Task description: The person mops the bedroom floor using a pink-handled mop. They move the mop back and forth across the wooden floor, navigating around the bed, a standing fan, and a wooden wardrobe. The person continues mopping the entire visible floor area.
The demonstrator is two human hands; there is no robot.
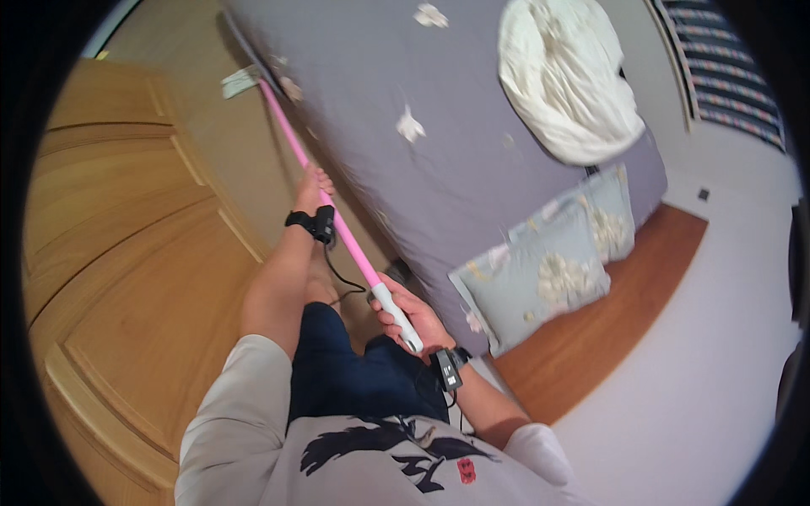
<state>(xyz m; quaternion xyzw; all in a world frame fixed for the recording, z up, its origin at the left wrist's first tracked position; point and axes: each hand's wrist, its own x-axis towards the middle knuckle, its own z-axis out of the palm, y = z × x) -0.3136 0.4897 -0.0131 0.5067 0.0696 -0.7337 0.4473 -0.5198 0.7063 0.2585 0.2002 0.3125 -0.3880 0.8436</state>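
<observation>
we are holding a long pink stick (325,194) with both hands. our left hand (310,190) is wrapping its fingers tight around the middle, so we can steer it. our right hand (413,316) is closing its fingers around the white handle (396,316) at the near end, so we can push. far past our fingers, the flat head (240,82) is lying by the edge of the grey bed (439,160), beside the wooden doors (126,253).
</observation>
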